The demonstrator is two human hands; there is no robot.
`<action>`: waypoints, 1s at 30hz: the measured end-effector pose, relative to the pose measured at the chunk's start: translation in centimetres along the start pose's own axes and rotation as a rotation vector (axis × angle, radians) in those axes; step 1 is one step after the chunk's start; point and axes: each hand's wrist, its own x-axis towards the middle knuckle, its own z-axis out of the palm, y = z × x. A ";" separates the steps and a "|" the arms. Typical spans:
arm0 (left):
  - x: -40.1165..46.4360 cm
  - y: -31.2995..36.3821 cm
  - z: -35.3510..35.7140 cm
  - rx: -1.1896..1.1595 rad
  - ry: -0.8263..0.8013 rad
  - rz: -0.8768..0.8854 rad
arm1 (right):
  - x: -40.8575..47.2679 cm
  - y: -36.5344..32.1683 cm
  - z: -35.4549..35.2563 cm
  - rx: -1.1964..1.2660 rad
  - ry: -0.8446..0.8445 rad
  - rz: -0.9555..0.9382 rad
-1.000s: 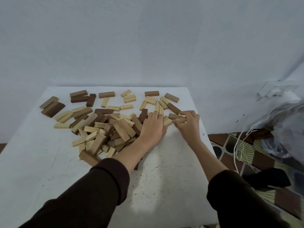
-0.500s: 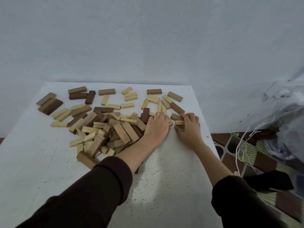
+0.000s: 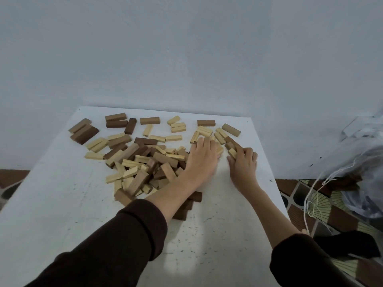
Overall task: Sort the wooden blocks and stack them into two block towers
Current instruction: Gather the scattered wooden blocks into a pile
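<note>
Since a moment ago the left hand (image 3: 202, 157) has slid a little further into the wooden blocks (image 3: 145, 160). These lie as a loose jumble of pale and dark pieces across the white counter (image 3: 62, 204). The left hand lies flat, fingers straight, on the pile's right edge; the right hand (image 3: 243, 162) curls round a pale block (image 3: 232, 152) just beside it.

Dim, flat, cool light. A soft bright patch lies on the near table (image 3: 180, 264). Shadows are faint. Wide-angle bending at the edges; the right side is blurred.
</note>
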 end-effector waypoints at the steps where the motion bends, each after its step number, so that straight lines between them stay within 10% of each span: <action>1: -0.1 -0.8 -0.7 -0.010 0.015 -0.018 | -0.1 -1.1 -0.2 0.042 0.015 -0.020; 13: -5.7 -12.6 -4.9 -0.026 0.007 -0.354 | -3.3 -13.3 2.0 0.062 -0.125 -0.320; 30: -9.7 -15.4 -3.1 -0.103 -0.005 -0.160 | -5.1 -13.7 5.1 -0.087 -0.106 -0.379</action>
